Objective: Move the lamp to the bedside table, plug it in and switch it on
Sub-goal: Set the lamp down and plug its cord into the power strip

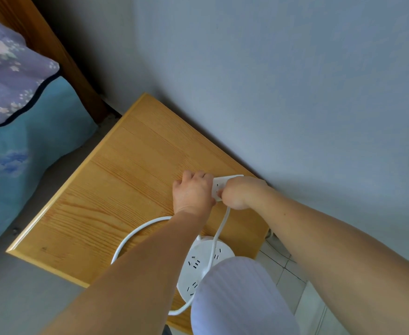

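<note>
Both hands [193, 191] [237, 193] meet on the power strip [219, 187] — plug probably hidden.

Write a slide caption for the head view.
Both hands, left and right, at a power strip on the table.

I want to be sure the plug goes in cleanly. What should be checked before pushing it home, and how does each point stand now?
1. Lamp on the bedside table: ok, its base stands near the front edge.
2. Power strip steadied: ok, left hand grips it.
3. Plug in right hand: cannot tell, the fist hides it.
4. Pins lined up with the socket: cannot tell, hidden.
5. Cord free of snags: ok, it runs loose from the hand to the lamp.
6. Lamp lit: cannot tell.
</note>
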The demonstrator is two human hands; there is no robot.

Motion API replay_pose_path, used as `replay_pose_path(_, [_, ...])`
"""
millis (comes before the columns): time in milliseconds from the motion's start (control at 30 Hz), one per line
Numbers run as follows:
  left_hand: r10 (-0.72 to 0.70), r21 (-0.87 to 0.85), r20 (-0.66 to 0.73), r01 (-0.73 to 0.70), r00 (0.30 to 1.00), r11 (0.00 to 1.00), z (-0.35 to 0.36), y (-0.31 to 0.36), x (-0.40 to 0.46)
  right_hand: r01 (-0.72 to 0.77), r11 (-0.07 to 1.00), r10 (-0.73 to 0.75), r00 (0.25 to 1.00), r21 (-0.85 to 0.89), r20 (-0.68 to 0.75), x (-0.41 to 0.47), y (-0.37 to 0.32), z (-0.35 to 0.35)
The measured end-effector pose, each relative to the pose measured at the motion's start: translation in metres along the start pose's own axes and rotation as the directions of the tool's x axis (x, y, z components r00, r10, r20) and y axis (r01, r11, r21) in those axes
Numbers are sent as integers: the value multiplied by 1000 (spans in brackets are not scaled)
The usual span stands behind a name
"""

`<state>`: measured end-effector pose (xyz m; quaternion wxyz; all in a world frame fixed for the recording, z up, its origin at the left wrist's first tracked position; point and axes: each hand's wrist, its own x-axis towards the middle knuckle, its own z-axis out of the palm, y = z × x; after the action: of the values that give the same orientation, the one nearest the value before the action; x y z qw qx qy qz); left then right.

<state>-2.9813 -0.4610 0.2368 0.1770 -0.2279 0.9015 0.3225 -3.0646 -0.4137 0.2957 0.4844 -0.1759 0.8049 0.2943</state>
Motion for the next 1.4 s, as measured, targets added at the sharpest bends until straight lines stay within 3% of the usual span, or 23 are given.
replay_pose_path(167, [4,1,-5,-4,1000,1000,1,-1,-1,-31,999,32,998,21,-61,-3,-5,5])
replay_pose_path(333, [1,-4,5,-1,1000,1000,2,-1,1,-3,986,33,983,165,-179,-18,3,29])
replay_pose_path(567, [8,2,-28,-8,1000,1000,1,0,0,-48,998,51,997,45,-64,-2,-7,14])
replay_pose_path(900, [21,25,0,-21,1000,999,0,0,0,-47,993,62,989,111,-133,4,-3,25])
replay_pose_path(1033, [33,16,76,-34,997,999,-5,-3,-3,-25,982,49,991,189,-122,2,4,31])
replay_pose_path(1133, [16,-21,125,-14,992,1000,-14,-7,-10,3,920,44,993,393,-112,-2,13,36])
replay_pose_path(1267, [-35,33,135,31,990,999,-26,-10,-23,107,840,21,973,531,-230,-15,34,49])
replay_pose_path(1400, [-106,28,99,104,989,994,-34,-7,-48,201,815,29,922,543,-385,-33,60,55])
